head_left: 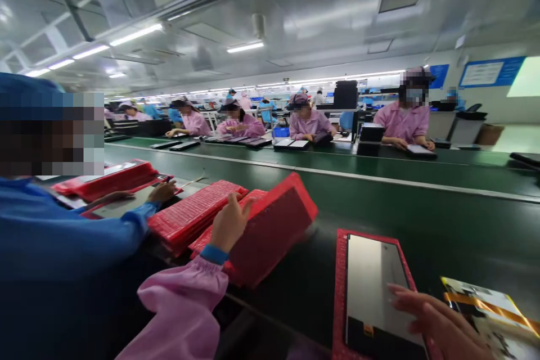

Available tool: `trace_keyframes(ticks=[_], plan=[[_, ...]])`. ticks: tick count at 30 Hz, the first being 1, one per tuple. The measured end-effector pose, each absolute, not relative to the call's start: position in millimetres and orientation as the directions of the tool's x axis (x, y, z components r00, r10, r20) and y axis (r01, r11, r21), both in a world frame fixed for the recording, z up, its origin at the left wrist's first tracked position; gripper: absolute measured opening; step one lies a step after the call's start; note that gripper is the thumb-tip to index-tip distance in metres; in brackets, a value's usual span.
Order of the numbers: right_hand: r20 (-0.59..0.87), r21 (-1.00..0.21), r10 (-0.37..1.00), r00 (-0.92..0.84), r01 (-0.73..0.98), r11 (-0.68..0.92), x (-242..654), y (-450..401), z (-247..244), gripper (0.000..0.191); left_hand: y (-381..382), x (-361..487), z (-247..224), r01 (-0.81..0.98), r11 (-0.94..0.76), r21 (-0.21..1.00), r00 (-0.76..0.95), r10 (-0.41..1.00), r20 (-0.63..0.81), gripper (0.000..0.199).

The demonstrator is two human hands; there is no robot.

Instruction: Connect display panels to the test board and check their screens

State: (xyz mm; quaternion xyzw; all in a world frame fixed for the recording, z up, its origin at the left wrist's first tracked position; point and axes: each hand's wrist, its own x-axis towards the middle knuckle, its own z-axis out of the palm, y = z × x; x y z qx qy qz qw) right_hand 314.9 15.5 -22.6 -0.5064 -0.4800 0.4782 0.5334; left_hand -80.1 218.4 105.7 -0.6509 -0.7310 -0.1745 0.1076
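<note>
Head view looks along a long dark green table (379, 202) with a pale stripe running across it from 9 to 3 o'clock; its surface is smooth and matte. At 9 o'clock a co-worker's blue sleeve (63, 236) fills the near edge, that person's hand resting on a flat grey panel beside fanned red ribbed trays (194, 211). At the centre, the left hand (230, 222), in a pink gathered cuff with a blue band, curls its fingers round the edge of a thick stack of red trays (270, 233) tilted up on end, thumb side toward the camera. At 5 o'clock lies a flat red tray (340, 292), rectangular with a bumpy rim, holding a glossy grey screen panel (369, 281) with a dark strip at its near end. The right hand (434, 320) lies with fingers stretched out flat and close together, tips touching the panel's near right corner; its wrist is cut off by the frame. Just right of it, a shiny board with an orange flex ribbon (489, 306) is partly cut off and blurred. Across the table, seated people in pink coats (400, 121) are small and hard to make out.
</note>
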Motion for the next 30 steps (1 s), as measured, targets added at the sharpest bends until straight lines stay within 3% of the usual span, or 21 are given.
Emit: trace_keyframes(ticks=[5, 10, 13, 17, 19, 20, 24, 30], plan=[[0.077, -0.992, 0.995, 0.061, -0.1, 0.082, 275.1, 15.5, -1.3, 0.038, 209.1, -37.7, 91.3, 0.964, -0.262, 0.042, 0.249, 0.949, 0.191, 0.049], [0.142, -0.989, 0.989, 0.047, 0.034, 0.141, 273.8, 17.6, 4.7, 0.036, 179.0, -28.6, 97.7, 0.901, -0.432, 0.048, 0.425, 0.899, 0.105, 0.046], [0.322, -0.924, 0.93, 0.174, 0.273, 0.269, 280.8, 27.7, 18.6, 0.029, 149.2, -28.4, 110.4, 0.866, -0.499, 0.007, 0.489, 0.851, 0.195, 0.041], [0.627, -0.707, 0.742, 0.237, 0.572, 0.416, 281.3, 43.3, 41.4, 0.031, 119.2, -22.5, 118.8, 0.738, -0.674, 0.018, 0.619, 0.688, 0.379, 0.043], [0.677, -0.665, 0.685, 0.268, 0.623, 0.413, 278.2, 43.8, 48.8, 0.012, 112.8, -18.8, 120.2, 0.667, -0.741, 0.084, 0.651, 0.634, 0.418, 0.047], [0.685, -0.66, 0.671, 0.284, 0.631, 0.407, 276.7, 41.2, 51.2, 0.006, 111.5, -17.4, 120.7, 0.641, -0.759, 0.114, 0.66, 0.622, 0.422, 0.05], [0.665, -0.68, 0.704, 0.248, 0.59, 0.435, 276.4, 20.8, 58.4, 0.02, 114.6, -15.5, 121.7, 0.621, -0.772, 0.138, 0.67, 0.614, 0.417, 0.056], [0.533, -0.772, 0.833, 0.151, 0.491, 0.405, 291.0, 6.3, 70.3, 0.028, 124.0, -8.1, 123.9, 0.471, -0.882, 0.029, 0.789, 0.435, 0.434, 0.056]])
